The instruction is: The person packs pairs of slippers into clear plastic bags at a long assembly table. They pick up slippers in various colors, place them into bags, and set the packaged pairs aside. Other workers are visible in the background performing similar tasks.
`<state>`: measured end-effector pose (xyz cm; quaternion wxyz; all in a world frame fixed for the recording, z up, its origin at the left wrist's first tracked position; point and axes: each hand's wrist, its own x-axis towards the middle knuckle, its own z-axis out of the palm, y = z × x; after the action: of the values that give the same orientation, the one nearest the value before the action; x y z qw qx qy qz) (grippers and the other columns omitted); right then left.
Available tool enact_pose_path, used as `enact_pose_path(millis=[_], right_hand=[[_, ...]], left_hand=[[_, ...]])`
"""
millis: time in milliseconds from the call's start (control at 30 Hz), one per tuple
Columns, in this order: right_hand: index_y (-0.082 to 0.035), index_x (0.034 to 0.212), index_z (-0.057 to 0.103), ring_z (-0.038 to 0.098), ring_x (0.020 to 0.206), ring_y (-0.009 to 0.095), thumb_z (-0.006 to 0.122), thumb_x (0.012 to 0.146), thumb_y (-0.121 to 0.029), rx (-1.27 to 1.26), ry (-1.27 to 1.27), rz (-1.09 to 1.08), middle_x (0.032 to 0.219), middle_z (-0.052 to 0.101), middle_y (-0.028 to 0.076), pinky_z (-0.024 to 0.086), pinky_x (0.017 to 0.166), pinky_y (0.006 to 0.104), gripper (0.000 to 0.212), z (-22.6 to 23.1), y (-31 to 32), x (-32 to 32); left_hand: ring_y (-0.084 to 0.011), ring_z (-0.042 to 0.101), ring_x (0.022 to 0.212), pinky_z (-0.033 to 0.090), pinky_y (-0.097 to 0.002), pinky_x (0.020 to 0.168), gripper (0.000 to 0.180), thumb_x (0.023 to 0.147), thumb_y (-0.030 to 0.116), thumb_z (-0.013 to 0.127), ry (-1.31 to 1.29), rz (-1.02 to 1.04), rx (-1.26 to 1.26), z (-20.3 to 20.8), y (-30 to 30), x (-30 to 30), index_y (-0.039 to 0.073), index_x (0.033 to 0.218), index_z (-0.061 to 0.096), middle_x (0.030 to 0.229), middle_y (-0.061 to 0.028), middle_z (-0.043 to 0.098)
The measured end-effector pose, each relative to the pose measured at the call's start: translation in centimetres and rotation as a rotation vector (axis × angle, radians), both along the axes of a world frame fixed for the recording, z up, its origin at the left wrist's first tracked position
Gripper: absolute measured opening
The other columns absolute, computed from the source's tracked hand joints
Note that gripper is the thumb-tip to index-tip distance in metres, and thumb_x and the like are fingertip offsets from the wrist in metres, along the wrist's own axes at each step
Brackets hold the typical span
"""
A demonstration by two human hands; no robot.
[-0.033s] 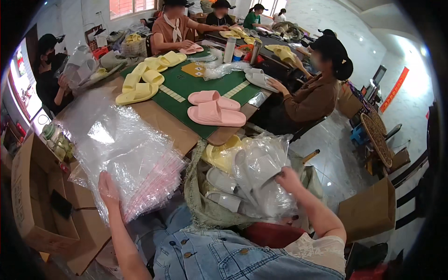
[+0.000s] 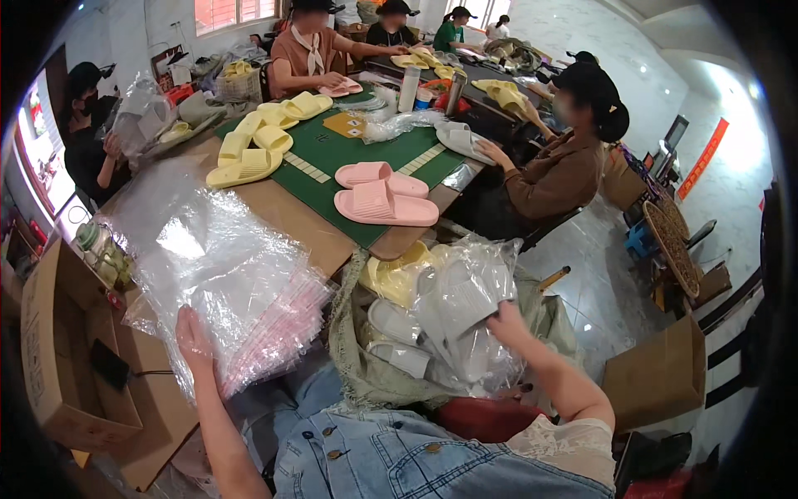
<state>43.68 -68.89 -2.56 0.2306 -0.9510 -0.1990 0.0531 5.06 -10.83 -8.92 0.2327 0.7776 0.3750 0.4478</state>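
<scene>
My right hand is closed on the lower right edge of a clear plastic bag holding grey slippers. That bag is over an open woven sack, among more bagged grey slippers and yellow slippers. To the left, a broad stack of clear plastic bags with pinkish edges slopes toward me. My left hand rests flat against the stack's near left side, fingers stretched out; its thumb is hard to make out. A pair of pink slippers sits beyond the sack on the green table top.
Yellow slippers line the table's left part. Several co-workers sit around the tables; one in brown at the right has a hand on a grey slipper. Cardboard boxes stand at far left and right.
My right hand has shifted slightly left and down, and the bagged grey slippers have tilted with it. My left hand stays in place.
</scene>
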Motion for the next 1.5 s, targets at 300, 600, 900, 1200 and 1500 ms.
enact_pose_path(millis=[300, 600, 900, 1200, 1500], right_hand=[[0.002, 0.098, 0.069, 0.067, 0.094, 0.041, 0.066, 0.085, -0.036, -0.544, 0.217, 0.389, 0.096, 0.07, 0.025, 0.053, 0.082, 0.0488, 0.04, 11.6, 2.7, -0.4], [-0.011, 0.085, 0.074, 0.069, 0.086, 0.033, 0.067, 0.081, -0.03, -0.178, -0.31, 0.411, 0.086, 0.072, 0.012, 0.054, 0.077, 0.0455, 0.021, 15.8, 19.1, 9.9], [-0.004, 0.116, 0.067, 0.057, 0.118, 0.038, 0.069, 0.079, -0.026, -0.152, -0.124, 0.833, 0.124, 0.062, 0.022, 0.049, 0.096, 0.0442, 0.044, 5.4, 38.0, 14.8], [0.002, 0.096, 0.07, 0.062, 0.099, 0.044, 0.054, 0.08, -0.005, 0.257, -0.248, 0.693, 0.096, 0.066, 0.026, 0.05, 0.087, 0.0451, 0.023, 3.5, 39.7, 7.4], [-0.002, 0.117, 0.07, 0.063, 0.106, 0.013, 0.07, 0.09, -0.006, 0.542, 0.88, 1.134, 0.111, 0.071, 0.003, 0.051, 0.09, 0.0298, 0.027, 16.1, 36.3, -8.6]], left_hand=[[-0.0359, 0.056, 0.124, 0.041, -0.0416, 0.109, 0.036, 0.101, 0.016, 0.054, 0.037, 0.038, 0.072, 0.5, -1.0, 0.2, -0.007, 0.129, 0.058, 0.131, -0.0238, 0.06], [-0.0379, 0.058, 0.119, 0.044, -0.0435, 0.104, 0.065, 0.095, 0.012, 0.059, -0.015, -0.026, 0.002, 2.2, -1.9, 0.5, -0.001, 0.151, 0.03, 0.134, -0.0265, 0.057], [-0.0353, 0.068, 0.096, 0.054, -0.0455, 0.083, 0.102, 0.091, 0.057, 0.057, 0.909, -0.056, -0.084, 12.4, -0.4, 2.6, 0.01, 0.16, -0.001, 0.106, -0.026, 0.068], [-0.0305, 0.063, 0.118, 0.049, -0.0444, 0.096, 0.101, 0.081, 0.077, 0.056, 1.149, -0.012, -0.342, 11.5, 6.6, 6.9, 0.008, 0.153, 0.037, 0.122, -0.0141, 0.069], [-0.0313, 0.061, 0.122, 0.043, -0.0435, 0.106, 0.093, 0.077, 0.079, 0.056, 1.0, 0.056, -0.277, 10.1, 6.6, 6.2, 0.009, 0.137, 0.058, 0.135, -0.0129, 0.063]])
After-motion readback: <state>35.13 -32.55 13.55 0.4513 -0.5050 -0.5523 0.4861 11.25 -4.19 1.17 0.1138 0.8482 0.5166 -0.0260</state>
